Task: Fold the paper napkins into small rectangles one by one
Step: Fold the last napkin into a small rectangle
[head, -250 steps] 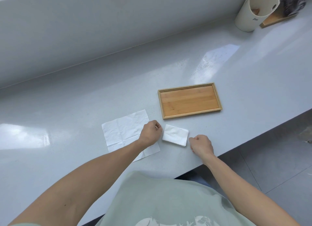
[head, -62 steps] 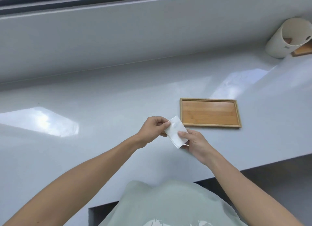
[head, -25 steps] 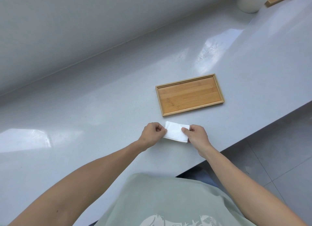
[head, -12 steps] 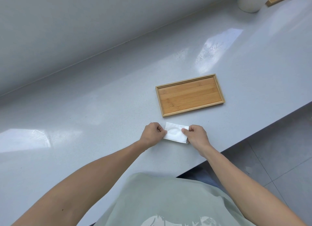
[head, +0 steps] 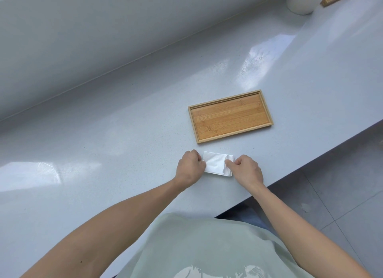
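Both hands, left and right, each hold a closed grip on the soft white folded napkin lying flat on the glossy grey bench, just before a rectangular bamboo tray.

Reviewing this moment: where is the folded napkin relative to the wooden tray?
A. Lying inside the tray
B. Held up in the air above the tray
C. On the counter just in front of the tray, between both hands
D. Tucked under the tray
C: the folded napkin lies flat on the counter, apart from the wooden tray, with the left hand and right hand at its ends.
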